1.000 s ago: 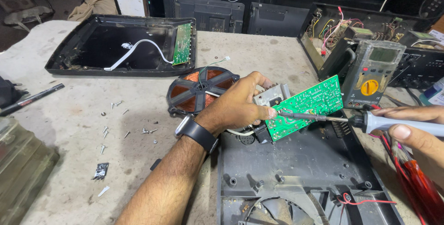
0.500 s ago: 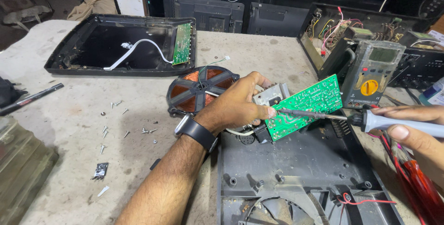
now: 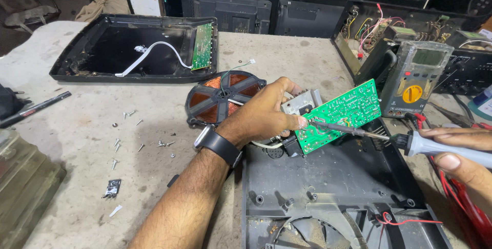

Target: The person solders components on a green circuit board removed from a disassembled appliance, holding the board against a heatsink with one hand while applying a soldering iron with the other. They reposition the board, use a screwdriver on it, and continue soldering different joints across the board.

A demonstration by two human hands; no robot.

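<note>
Left hand [image 3: 261, 118] grips one green circuit board [image 3: 339, 116]; right hand [image 3: 469, 159] grips one soldering iron [image 3: 410, 141]

Electronics repair workshop. Rough concrete bench [image 3: 77, 141] with loose screws [image 3: 128, 141] scattered left of centre, a multimeter [image 3: 417, 77] at upper right, an opened chassis with exposed wiring [image 3: 379, 23] behind it, dark TV casings [image 3: 246, 8] stacked along the top edge, and a gutted black appliance shell [image 3: 133, 49] at upper left.
</note>
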